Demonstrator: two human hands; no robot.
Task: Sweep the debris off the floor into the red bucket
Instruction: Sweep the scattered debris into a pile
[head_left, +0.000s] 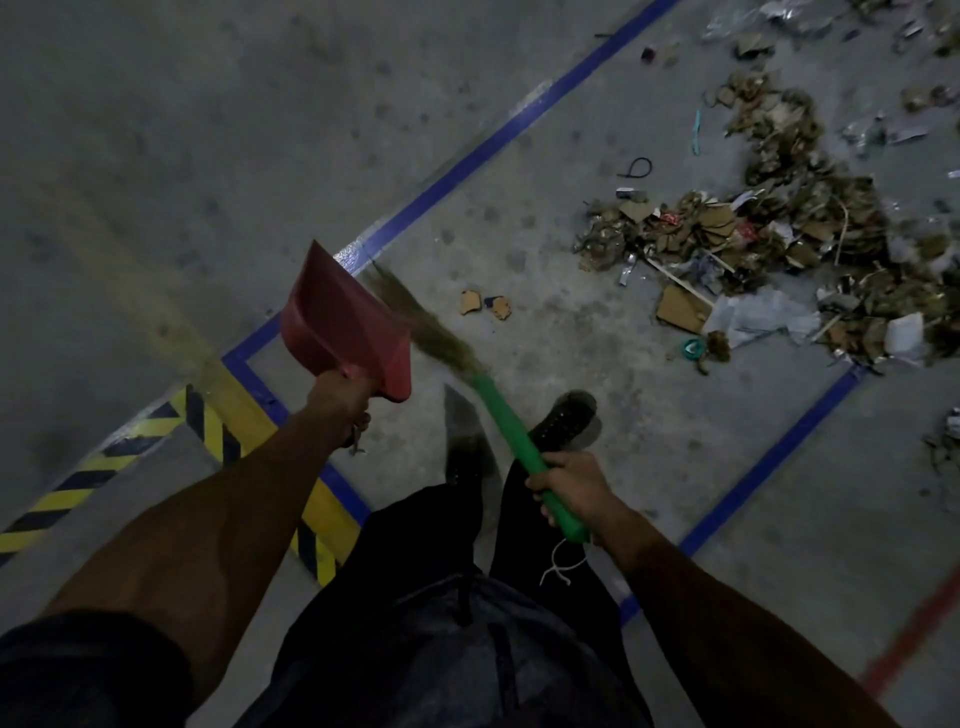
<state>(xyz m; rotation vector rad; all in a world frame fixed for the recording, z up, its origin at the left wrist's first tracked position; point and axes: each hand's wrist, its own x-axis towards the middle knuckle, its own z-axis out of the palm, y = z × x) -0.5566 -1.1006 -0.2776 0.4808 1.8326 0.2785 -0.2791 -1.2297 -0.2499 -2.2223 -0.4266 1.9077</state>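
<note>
Grey concrete floor (208, 130) fills my view, crossed by blue tape lines (498, 137) and a yellow-black hazard strip (208, 421) at lower left. Debris pile (769, 244), mostly torn cardboard scraps, paper and plastic bits, lies spread across the upper right, inside the blue-taped area. Two small cardboard pieces (483, 304) sit apart from the pile, nearer the broom tip. I see no red bucket in frame. Red dustpan (345, 325) is held up off the floor, mouth pointing away; left hand (340, 405) grips its handle, fingers curled round it. Broom (467, 374) with green handle and straw bristles angles up-left, bristles passing just behind the dustpan's right edge; right hand (574, 488) is wrapped round the lower handle. White string (561, 564) dangles from the handle end. Dark shoes (566, 421) below the broom
</note>
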